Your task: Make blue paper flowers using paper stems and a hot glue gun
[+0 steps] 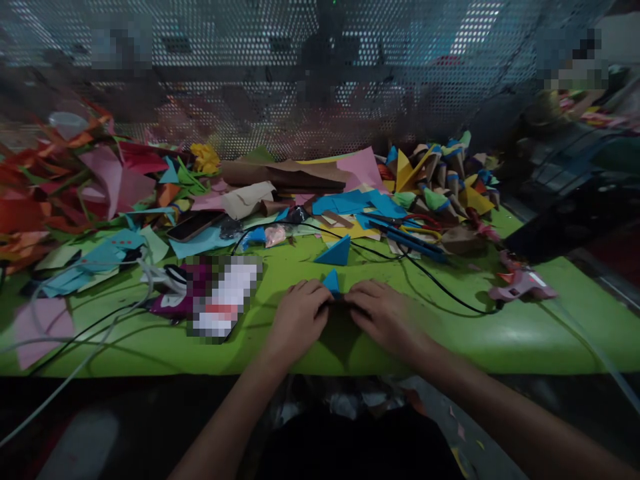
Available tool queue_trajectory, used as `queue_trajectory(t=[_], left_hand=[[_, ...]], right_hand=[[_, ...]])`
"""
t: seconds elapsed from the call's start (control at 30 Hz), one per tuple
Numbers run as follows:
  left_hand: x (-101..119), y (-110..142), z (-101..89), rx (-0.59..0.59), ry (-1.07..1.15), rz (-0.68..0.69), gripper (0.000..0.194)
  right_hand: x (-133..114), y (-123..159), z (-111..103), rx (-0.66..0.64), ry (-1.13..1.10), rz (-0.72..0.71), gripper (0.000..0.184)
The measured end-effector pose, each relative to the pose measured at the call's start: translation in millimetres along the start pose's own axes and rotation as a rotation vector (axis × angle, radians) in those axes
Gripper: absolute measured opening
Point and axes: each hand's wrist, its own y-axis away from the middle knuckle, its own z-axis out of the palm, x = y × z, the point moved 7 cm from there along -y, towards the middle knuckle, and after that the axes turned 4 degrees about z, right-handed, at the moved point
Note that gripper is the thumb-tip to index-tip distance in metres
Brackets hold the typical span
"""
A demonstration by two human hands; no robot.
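Near the front edge of the green table, a small piece of folded blue paper point(331, 281) stands with its pointed tip up between my hands. My left hand point(303, 313) has its fingers bent and pressed together on the paper's left side. From the right, my right hand point(383, 313) pinches at the paper's lower edge with curled fingers; both sets of fingertips hide that edge. Just behind lies another folded blue paper triangle point(334, 252), apart from both hands.
A blurred-out phone-like object point(227, 300) and a purple item point(175, 303) lie left. Black cable point(435, 283) runs right to a pink power strip point(524, 285). Scissors point(420, 227), blue paper point(360, 202) and piled colored paper point(110, 180) line the back, before a perforated metal screen point(280, 87).
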Motion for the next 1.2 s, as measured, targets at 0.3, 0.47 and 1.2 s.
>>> queue_trajectory(t=[0.3, 0.47, 1.2], left_hand=[[4, 5, 0.8, -0.005, -0.149, 0.018, 0.018], [12, 13, -2.4, 0.031, -0.245, 0.075, 0.022], [21, 33, -4.9, -0.053, -0.440, 0.192, 0.034]], right_hand=[[6, -7, 6, -0.065, -0.052, 0.119, 0.016], [5, -8, 6, -0.054, -0.051, 0.130, 0.017], [-10, 0, 6, -0.067, 0.193, 0.006, 0.012]])
